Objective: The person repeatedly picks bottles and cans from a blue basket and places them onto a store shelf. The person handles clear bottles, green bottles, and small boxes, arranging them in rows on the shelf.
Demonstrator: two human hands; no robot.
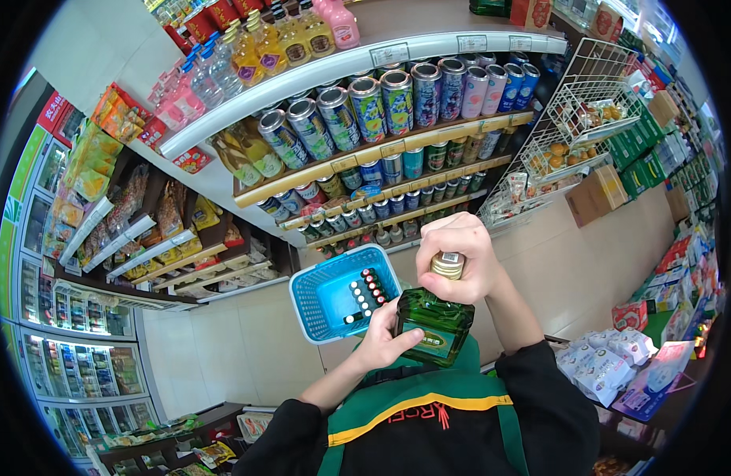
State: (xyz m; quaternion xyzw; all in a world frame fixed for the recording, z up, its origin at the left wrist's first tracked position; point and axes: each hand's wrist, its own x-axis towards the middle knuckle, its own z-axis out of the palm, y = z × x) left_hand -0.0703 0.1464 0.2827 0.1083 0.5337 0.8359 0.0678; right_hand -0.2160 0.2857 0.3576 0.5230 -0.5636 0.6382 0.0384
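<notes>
A square-shouldered green glass bottle (442,321) with a green label is held upright or slightly tilted in front of my apron (365,410). My left hand (380,339) supports the bottle's side, thumb across the label. Around the neck, my right hand (463,256) is closed, and the gold cap (447,266) shows between its fingers. Below and left of the bottle, a blue plastic shopping basket (301,318) holds several small dark bottles (365,297) with white or red caps. One of these bottles lies on its side.
Ahead stands a shelf unit (365,163) with rows of drink cans (368,107) and bottles. Snack shelves (130,235) and glass-door coolers (82,363) are at left. Wire baskets (597,107) and a cardboard box (597,193) stand right. White packets (603,363) lie on a counter nearby.
</notes>
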